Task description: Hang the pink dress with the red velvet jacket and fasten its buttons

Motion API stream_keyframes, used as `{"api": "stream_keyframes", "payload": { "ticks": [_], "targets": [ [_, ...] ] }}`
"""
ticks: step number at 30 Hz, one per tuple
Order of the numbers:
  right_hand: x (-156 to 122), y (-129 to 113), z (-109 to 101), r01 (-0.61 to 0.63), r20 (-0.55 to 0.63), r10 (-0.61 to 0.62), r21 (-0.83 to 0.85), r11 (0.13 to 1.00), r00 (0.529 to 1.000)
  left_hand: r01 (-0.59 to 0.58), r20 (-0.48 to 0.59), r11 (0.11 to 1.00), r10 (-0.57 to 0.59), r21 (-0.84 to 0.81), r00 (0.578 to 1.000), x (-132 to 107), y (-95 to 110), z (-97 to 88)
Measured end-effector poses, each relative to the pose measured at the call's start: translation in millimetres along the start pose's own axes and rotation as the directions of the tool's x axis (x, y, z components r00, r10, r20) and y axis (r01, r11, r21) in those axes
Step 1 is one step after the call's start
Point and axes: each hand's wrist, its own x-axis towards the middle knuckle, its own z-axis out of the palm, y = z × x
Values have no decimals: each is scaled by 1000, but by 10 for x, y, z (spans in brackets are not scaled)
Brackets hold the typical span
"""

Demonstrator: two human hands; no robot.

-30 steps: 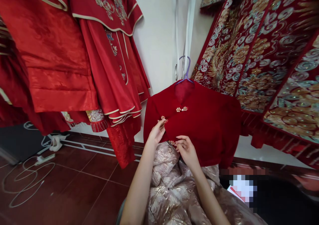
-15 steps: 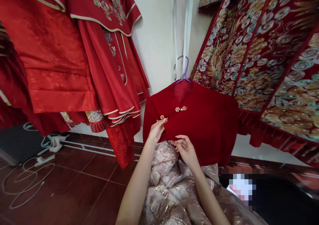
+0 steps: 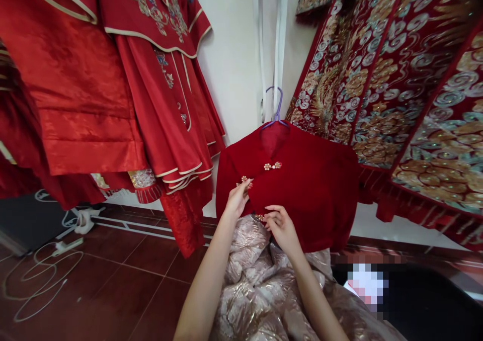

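Observation:
A dark red velvet jacket (image 3: 313,190) hangs in front of me on a purple hanger (image 3: 278,110). My left hand (image 3: 237,199) is closed in a pinch at its front edge, beside a gold flower-shaped button (image 3: 244,179). Lower down, the thumb and fingers of my right hand (image 3: 281,226) meet at another gold flower button (image 3: 259,218), partly hidden by the fingertips. Higher on the chest, a pair of flower buttons (image 3: 272,166) with a pearly middle lies joined across the opening. A shiny pinkish-beige fabric (image 3: 252,285) spreads under my forearms.
Red garments with cream trim (image 3: 166,130) hang at the left. Heavily embroidered red robes (image 3: 381,89) fill the right side. White straps (image 3: 279,44) come down behind the hanger. On the tiled floor lie a cable (image 3: 35,280) and a pale shoe (image 3: 85,221).
The view has shifted very slightly. Both hands stay at the same spots on the jacket.

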Motion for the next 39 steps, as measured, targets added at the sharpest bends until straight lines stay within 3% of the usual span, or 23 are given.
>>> {"api": "stream_keyframes", "payload": {
  "ticks": [3, 5, 6, 7, 9, 12, 14, 16, 20, 24, 29, 35, 39],
  "targets": [
    [-1, -1, -6, 4, 3, -4, -2, 1000, 1000, 20, 109, 994, -31, 106, 994, -18, 108, 131],
    [2, 0, -14, 9, 6, -9, -7, 1000, 1000, -131, 178, 951, 82, 281, 981, 10, 181, 236],
    [4, 0, -19, 11, 7, -11, -8, 1000, 1000, -240, 214, 886, 165, 396, 963, 33, 215, 289],
    [6, -1, -26, 14, 5, -14, -8, 1000, 1000, -348, 248, 781, 252, 518, 935, 58, 248, 339],
    [11, -8, -40, 19, -3, -19, -3, 1000, 1000, -497, 328, 483, 394, 720, 859, 103, 309, 431],
    [17, -23, -63, 23, -17, -23, 0, 1000, 1000, -595, 502, 59, 474, 802, 724, 144, 399, 540],
    [23, -26, -80, 26, -18, -26, -1, 1000, 999, -641, 614, -103, 437, 761, 658, 166, 463, 593],
    [31, -18, -96, 27, -22, -27, -2, 1000, 999, -671, 685, -194, 384, 716, 620, 192, 527, 631],
    [48, 7, -116, 28, -27, -28, -4, 1000, 999, -693, 747, -284, 314, 663, 586, 234, 641, 685],
    [46, 3, -119, 31, -29, -31, 5, 999, 999, -689, 763, -329, 246, 646, 598, 227, 721, 758],
    [48, -12, -137, 28, -33, -28, 9, 1000, 999, -727, 795, -332, 152, 601, 588, 266, 765, 844],
    [55, -31, -166, 22, -30, -21, 6, 1000, 999, -785, 840, -308, 120, 538, 529, 329, 797, 857],
    [53, -48, -168, 21, -36, -21, 9, 1000, 999, -792, 839, -277, 142, 543, 525, 284, 817, 821]
  ]
}}
